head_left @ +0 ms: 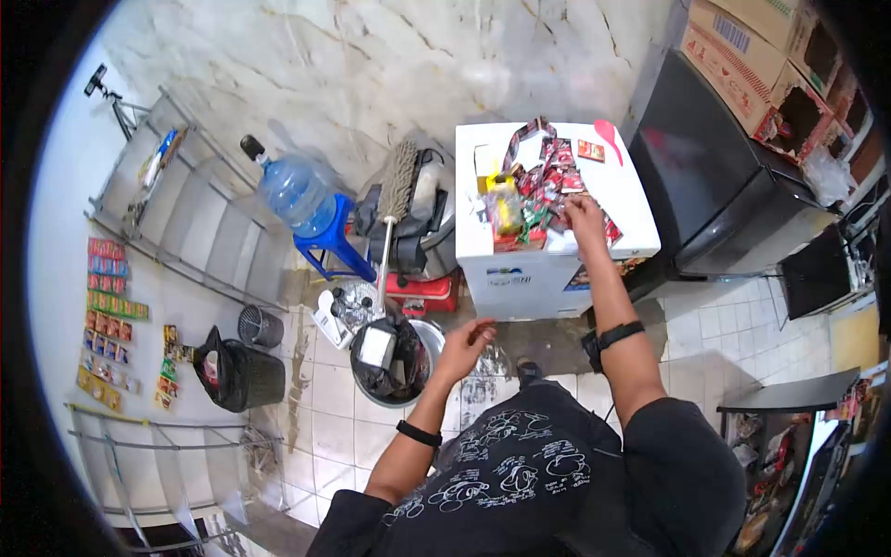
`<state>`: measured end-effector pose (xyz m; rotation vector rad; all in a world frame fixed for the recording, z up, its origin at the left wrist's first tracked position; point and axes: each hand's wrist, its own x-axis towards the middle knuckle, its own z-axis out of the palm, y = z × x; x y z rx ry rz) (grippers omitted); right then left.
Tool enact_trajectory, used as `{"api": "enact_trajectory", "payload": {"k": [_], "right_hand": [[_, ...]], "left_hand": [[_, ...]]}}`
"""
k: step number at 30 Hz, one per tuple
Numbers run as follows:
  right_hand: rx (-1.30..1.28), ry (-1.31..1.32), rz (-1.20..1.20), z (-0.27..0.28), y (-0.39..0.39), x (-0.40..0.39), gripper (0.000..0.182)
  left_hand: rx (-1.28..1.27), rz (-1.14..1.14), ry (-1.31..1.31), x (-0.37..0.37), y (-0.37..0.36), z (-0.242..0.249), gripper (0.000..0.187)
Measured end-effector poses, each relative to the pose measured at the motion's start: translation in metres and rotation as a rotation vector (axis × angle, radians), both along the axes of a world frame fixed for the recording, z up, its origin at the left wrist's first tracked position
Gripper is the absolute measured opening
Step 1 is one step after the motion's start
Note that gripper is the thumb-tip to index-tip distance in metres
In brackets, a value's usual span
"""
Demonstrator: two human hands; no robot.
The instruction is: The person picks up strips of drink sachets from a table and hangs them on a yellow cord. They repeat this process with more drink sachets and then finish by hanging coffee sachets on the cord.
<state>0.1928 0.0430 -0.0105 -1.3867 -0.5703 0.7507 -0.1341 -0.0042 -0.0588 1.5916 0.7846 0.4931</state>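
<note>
My right hand [585,219] reaches over the far end of a white chest [601,186], its fingers bent together at the edge of a pile of red sachets [562,178]; what they pinch, if anything, is too small to make out. Beside the pile sit a yellow-and-clear plastic packet [504,206], a small flat orange-red packet [591,150] and a pink spoon [609,139]. My left hand [467,348] hangs in front of the chest, holding nothing, with its fingers apart.
Left of the chest are a long-handled duster [397,181], a water jug [302,200] on a blue stool [327,243], a red case [425,291] and a tub [432,343] with a black bag. A dark fridge [705,176] stands at right. Metal racks [176,232] line the left wall.
</note>
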Motion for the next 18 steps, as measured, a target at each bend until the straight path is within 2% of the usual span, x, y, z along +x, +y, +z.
{"api": "enact_trajectory", "payload": {"k": [1,2,4,5,6,8,10,12,14,18], "right_hand": [[-0.117,-0.146,0.024,-0.003,0.017,0.025,0.013],[-0.125,-0.305,-0.01,-0.025,0.04,0.05,0.014],[-0.042,-0.379,0.06,-0.047,0.084,0.072,0.02],[-0.142,-0.508,0.061,-0.062,0.106,0.084,0.028],[-0.195,-0.497,0.122,-0.047,0.113,0.077,0.037],[-0.465,-0.878,0.104,-0.038,0.14,0.075,0.044],[-0.503,-0.902,0.093,-0.042,0.16,0.077,0.051],[-0.724,-0.764,0.045,-0.048,0.176,0.081,0.049],[-0.647,-0.718,0.021,-0.049,0.188,0.095,0.039],[-0.131,-0.851,-0.149,0.015,0.17,0.102,0.035]], "left_hand": [[-0.045,-0.017,-0.005,0.016,0.001,0.014,0.031],[-0.044,-0.053,0.011,0.03,0.007,0.014,0.032],[-0.072,-0.041,-0.015,0.051,0.015,0.032,0.032],[-0.07,-0.015,-0.022,0.06,0.018,0.042,0.032],[-0.046,0.021,-0.033,0.067,0.021,0.053,0.032],[-0.014,0.078,-0.039,0.075,0.026,0.066,0.032],[-0.002,0.114,-0.074,0.082,0.032,0.077,0.032],[-0.009,0.131,-0.049,0.087,0.038,0.089,0.032],[0.025,0.119,-0.059,0.089,0.046,0.096,0.033],[-0.033,0.126,-0.135,0.094,0.06,0.101,0.034]]}}
